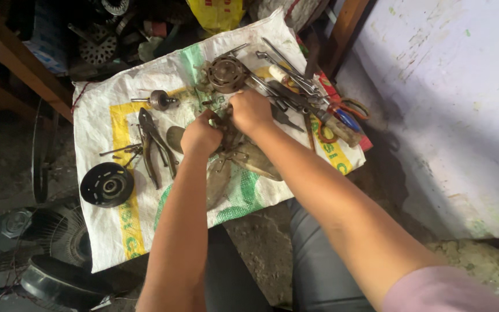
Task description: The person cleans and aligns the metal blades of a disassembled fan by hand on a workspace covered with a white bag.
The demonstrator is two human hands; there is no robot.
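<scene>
Both hands (226, 124) gripping fan blade (249, 159), woven sack (102, 231) beneath

Under my hands the fan blade (244, 159) is dull, grimy metal. It lies on a coarse woven plastic sack (102, 112), white and matt. To the left, the pliers (154, 144) look dark, worn steel, and the round black disc (107, 185) has a faint sheen.

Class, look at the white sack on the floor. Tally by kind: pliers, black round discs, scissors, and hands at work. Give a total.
Pliers: 1
Black round disc: 1
Scissors: 1
Hands: 2, left hand and right hand
Total: 5
</scene>
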